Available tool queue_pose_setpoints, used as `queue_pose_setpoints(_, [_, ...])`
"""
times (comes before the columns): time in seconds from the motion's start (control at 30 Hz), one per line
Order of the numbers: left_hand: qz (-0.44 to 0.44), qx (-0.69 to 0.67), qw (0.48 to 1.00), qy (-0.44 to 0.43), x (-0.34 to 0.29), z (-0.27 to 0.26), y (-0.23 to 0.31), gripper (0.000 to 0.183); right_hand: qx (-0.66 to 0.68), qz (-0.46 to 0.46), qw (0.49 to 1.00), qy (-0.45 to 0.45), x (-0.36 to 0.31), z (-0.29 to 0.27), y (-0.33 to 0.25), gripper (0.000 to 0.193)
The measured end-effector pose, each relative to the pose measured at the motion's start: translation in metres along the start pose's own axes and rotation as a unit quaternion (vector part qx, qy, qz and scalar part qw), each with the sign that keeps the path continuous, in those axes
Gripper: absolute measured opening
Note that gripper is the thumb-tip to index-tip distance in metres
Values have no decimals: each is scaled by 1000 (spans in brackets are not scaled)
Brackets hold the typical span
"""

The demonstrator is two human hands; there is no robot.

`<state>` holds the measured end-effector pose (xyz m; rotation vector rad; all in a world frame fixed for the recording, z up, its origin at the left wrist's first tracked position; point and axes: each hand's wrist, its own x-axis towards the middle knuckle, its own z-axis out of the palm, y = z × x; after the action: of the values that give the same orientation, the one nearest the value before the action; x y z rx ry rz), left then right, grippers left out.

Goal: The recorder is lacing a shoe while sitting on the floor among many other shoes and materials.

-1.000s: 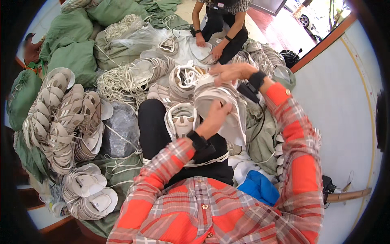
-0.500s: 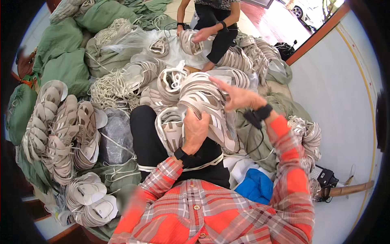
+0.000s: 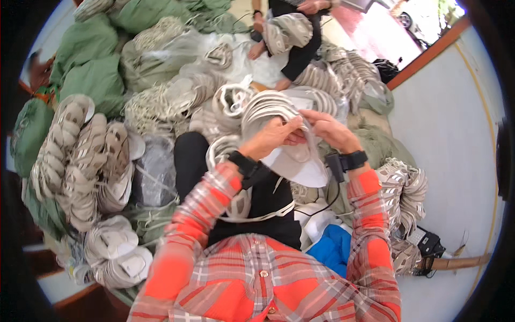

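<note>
Above my lap is a nested stack of beige and white shoe uppers [image 3: 263, 104], turned so a smooth white face [image 3: 298, 167] points toward me. My left hand [image 3: 273, 138] is closed on the stack's near edge, fingers curled inward. At the right edge of the same stack, my right hand [image 3: 330, 130] pinches an upper with thumb and fingers; the fingertips are partly hidden. Another stack of uppers [image 3: 219, 150] lies against my left thigh, partly behind my left forearm. Just beyond sits a white-lined upper [image 3: 234, 99].
Rows of nested uppers [image 3: 80, 161] and green sacks [image 3: 88, 83] fill the left side. Across from me, a co-worker's hand [image 3: 314, 6] is near another bundle of uppers [image 3: 288, 33]. Blue cloth [image 3: 331, 249] lies by my right hip; a white wall [image 3: 440, 118] stands at right.
The stack has been turned, bringing its white face into view. My right hand has gone from spread fingers to a pinch on its edge. The co-worker's bundle has moved up and right.
</note>
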<state>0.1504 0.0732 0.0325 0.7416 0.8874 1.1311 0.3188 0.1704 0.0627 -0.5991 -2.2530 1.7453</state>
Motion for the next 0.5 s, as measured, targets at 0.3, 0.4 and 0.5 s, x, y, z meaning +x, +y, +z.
queue_pose_setpoints(0.3, [-72, 489, 867, -59, -57, -162, 0, 54, -313, 30, 939, 139, 42, 11, 5, 54])
queue_pose_setpoints(0.4, [-230, 439, 866, -67, -29, -183, -2, 52, -304, -65, 948, 69, 73, -11, 4, 49])
queue_pose_setpoints(0.5, [-164, 470, 856, -138, -15, -219, -40, 65, -352, -93, 931, 29, 108, -29, 12, 41])
